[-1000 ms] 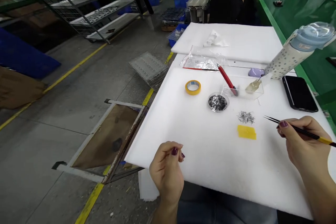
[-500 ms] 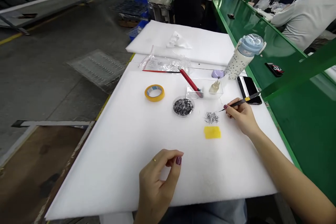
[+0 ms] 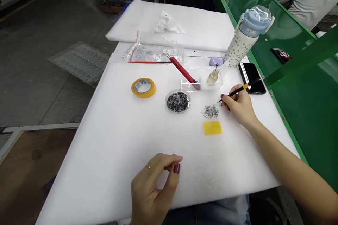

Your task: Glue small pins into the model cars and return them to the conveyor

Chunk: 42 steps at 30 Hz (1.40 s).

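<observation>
My right hand (image 3: pixel 239 107) grips a slim black pen-like tool (image 3: pixel 237 90) with a yellow band. Its fine tip points down beside a loose pile of short, thin black strands (image 3: pixel 210 111). Just below the pile lies a yellow rectangular piece (image 3: pixel 212 128). To the left, a round clear dish (image 3: pixel 178 101) holds many black strands. My left hand (image 3: pixel 157 186) hovers near the front of the white tabletop (image 3: pixel 105 154), thumb and index finger brought together in a pinch. Whatever sits between those fingertips, if anything, is too small to make out.
Behind the dish are a yellow tape roll (image 3: pixel 143 88), a red cutter (image 3: pixel 184 72) and a clear tray (image 3: pixel 202 87) holding a small bottle (image 3: pixel 212 76). A spotted drinking bottle (image 3: pixel 241 45) and a phone (image 3: pixel 252 78) stand along the right. Co-workers sit beyond.
The view has tilted down and come a little closer. My right hand keeps the tool's tip near the strand pile; my left hand holds its pinched pose.
</observation>
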### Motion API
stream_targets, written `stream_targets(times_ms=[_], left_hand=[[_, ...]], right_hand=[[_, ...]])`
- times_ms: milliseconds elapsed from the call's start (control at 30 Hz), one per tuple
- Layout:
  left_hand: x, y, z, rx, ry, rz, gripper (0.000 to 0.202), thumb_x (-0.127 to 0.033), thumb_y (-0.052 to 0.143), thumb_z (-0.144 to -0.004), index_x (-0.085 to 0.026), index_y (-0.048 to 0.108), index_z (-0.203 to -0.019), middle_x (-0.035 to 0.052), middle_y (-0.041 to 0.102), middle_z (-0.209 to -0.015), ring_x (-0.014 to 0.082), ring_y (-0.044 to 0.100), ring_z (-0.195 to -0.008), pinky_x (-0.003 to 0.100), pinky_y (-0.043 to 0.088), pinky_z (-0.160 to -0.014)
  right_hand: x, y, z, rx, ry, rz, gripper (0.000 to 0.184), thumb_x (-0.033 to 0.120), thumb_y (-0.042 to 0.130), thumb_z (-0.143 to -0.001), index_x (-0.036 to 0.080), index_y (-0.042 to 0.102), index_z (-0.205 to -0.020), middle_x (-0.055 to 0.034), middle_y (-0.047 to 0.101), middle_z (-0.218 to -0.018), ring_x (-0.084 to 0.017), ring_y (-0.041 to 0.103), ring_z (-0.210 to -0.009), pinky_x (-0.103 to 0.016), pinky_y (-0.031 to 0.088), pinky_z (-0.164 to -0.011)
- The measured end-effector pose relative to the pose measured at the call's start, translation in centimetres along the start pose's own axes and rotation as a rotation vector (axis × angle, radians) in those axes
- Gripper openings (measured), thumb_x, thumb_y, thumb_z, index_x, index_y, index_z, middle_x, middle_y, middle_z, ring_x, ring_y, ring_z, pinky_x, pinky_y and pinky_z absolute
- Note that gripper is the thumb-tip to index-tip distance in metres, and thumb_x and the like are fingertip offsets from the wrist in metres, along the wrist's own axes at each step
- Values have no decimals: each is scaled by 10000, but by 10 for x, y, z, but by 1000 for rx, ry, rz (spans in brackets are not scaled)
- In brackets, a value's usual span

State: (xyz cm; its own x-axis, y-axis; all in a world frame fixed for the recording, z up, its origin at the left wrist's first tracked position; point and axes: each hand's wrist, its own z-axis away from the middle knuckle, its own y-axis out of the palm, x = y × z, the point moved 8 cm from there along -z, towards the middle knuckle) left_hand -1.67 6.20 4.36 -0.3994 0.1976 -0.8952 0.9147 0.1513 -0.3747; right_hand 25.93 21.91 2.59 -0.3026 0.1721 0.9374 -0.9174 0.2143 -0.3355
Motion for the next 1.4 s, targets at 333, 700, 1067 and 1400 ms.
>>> stream_targets(times_ms=[333,700,1067,1400], left_hand=[[-1,2,4,-56,-98,58,177,-166,569,-968,-282,698,-932,-65,663,-811,89,605,-736,233,453,-672],[-1,-2,-2,58,39,-28,178,-142,569,-972,-279,680,-993,-71,683,-836,74,646,-729,174,511,-650],[1,0,2,7,-6,27,168,-156,577,-972,-274,695,-973,-61,681,-836,84,638,-747,191,502,-669],[1,-1,1,-26,-32,-8,144,-196,594,-962,-258,716,-919,-35,689,-791,118,634,-698,237,512,-641]], right_hand=[[3,0,2,-55,0,101,272,272,661,-700,272,410,-805,58,619,-512,-178,611,-488,-297,388,-492],[4,2,4,-59,1,123,267,218,661,-728,271,410,-801,58,619,-524,-178,619,-500,-307,423,-515],[3,1,7,13,-67,-191,398,352,802,-714,266,426,-808,59,624,-550,-130,580,-476,-248,415,-449],[19,-9,48,48,-136,-348,562,601,896,-649,270,464,-791,46,647,-640,-170,667,-596,-289,509,-518]])
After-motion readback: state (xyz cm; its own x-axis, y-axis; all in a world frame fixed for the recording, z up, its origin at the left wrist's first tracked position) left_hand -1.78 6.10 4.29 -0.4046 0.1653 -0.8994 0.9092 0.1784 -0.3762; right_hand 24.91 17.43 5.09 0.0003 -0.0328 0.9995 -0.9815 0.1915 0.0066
